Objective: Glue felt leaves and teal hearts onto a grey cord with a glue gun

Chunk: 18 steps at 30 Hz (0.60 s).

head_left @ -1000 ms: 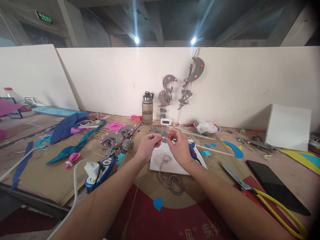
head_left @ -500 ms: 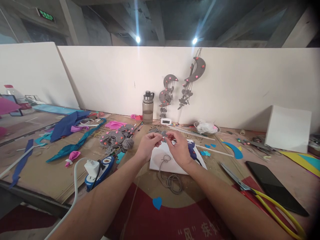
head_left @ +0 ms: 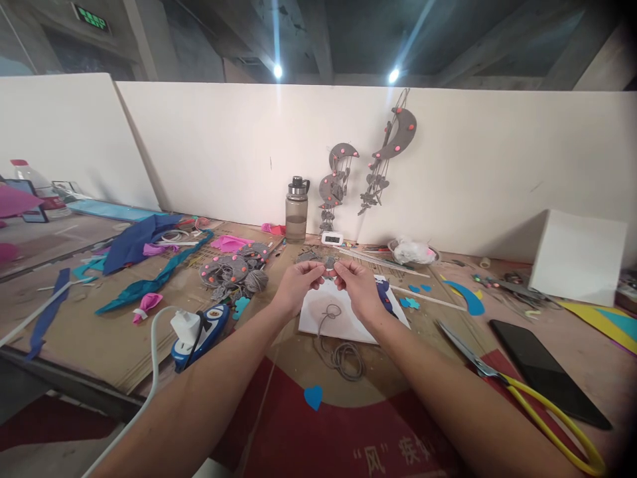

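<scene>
My left hand (head_left: 299,284) and my right hand (head_left: 356,285) meet over a white sheet (head_left: 318,322), both closed in a pinch. Between the fingertips is something too small to make out. Just beyond them lies a small grey piece (head_left: 331,261). Below my hands a length of grey yarn (head_left: 348,362) curls across the sheet and coils on the cardboard. A dark blue object (head_left: 384,295) at the sheet's right side is partly covered by my right hand. Nearer to me lies a blue heart (head_left: 313,398).
Scissors (head_left: 480,368) and a black phone (head_left: 542,372) lie on the right. At left are a power strip (head_left: 213,328) with a charger, grey yarn-covered pieces (head_left: 223,272) and blue cloth (head_left: 134,242). A bottle (head_left: 296,216) stands by the white board, where grey moon ornaments (head_left: 398,139) hang.
The fingertips of both hands have drawn level, and my right hand has turned slightly, its fingers closer together. The view has shifted slightly. The yarn and the blue heart lie as before.
</scene>
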Each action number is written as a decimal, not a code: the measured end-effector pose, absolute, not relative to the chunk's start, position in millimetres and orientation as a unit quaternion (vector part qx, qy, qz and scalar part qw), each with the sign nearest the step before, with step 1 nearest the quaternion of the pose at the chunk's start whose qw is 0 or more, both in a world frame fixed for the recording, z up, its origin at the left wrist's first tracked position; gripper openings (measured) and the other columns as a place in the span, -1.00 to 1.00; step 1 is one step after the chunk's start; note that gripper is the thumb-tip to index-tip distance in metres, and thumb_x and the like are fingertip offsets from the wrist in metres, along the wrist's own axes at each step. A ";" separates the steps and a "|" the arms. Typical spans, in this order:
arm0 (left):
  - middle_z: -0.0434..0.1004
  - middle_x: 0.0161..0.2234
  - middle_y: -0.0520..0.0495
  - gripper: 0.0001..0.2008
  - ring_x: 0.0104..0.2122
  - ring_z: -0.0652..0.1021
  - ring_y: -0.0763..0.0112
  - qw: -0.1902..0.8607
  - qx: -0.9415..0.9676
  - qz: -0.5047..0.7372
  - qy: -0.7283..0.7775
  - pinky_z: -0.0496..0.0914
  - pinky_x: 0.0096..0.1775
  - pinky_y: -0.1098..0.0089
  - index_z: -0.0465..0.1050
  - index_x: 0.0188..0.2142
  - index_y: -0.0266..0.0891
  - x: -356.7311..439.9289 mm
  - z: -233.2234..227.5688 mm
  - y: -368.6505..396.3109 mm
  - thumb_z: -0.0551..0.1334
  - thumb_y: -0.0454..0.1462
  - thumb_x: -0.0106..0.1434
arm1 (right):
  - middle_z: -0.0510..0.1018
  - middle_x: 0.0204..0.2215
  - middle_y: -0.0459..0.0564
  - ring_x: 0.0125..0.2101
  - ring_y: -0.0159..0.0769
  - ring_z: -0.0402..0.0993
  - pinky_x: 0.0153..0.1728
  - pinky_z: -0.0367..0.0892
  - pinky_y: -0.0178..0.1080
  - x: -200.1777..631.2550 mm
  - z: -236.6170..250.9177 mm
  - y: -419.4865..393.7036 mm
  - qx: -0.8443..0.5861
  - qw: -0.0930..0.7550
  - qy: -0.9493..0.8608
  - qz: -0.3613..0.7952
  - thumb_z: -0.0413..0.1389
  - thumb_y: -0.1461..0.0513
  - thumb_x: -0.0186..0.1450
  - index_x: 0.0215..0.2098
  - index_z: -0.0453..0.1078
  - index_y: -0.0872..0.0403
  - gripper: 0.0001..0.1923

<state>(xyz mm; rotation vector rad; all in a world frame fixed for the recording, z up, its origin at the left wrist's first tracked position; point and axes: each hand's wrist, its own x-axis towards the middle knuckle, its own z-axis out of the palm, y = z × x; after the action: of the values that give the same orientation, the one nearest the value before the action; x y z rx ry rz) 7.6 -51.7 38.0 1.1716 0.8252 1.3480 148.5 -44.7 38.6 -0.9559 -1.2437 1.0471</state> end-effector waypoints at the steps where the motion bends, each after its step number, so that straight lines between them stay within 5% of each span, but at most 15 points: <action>1: 0.45 -0.54 -0.02 -0.77 -0.55 0.34 0.55 0.551 0.499 0.571 0.350 0.19 -0.44 0.45 0.48 -0.45 -0.31 7.6 37.8 -51.8 0.34 -0.15 0.05 | 0.52 -0.55 -0.07 -0.61 -0.46 0.27 -0.59 0.20 -0.34 148.6 38.9 -45.3 -0.414 0.586 -0.535 0.445 0.20 0.03 0.08 -0.49 0.40 0.09 -0.72; 11: 0.45 -0.54 -0.04 -0.74 -0.58 0.33 0.57 0.579 0.439 0.578 0.372 0.17 -0.48 0.45 0.47 -0.52 -0.33 4.8 33.2 -47.1 0.38 -0.15 -0.05 | 0.54 -0.50 -0.03 -0.59 -0.41 0.34 -0.60 0.22 -0.33 151.2 37.0 -42.2 -0.441 0.548 -0.569 0.426 0.08 0.00 0.16 -0.39 0.42 0.10 -0.67; 18: 0.46 -0.53 -0.07 -0.73 -0.61 0.28 0.61 0.578 0.417 0.579 0.397 0.11 -0.53 0.48 0.45 -0.55 -0.35 2.8 33.1 -45.5 0.40 -0.17 -0.10 | 0.57 -0.40 -0.06 -0.40 -0.30 0.43 -0.28 0.30 -0.20 168.5 48.9 -36.1 -0.501 0.486 -0.696 0.172 0.01 0.17 0.23 -0.31 0.44 0.04 -0.81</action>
<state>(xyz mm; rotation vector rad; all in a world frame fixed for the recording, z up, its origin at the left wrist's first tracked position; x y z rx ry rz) 2.8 -45.5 33.1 0.9748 0.9277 1.3544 168.5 -36.1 48.9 -1.2189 -1.6927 0.4184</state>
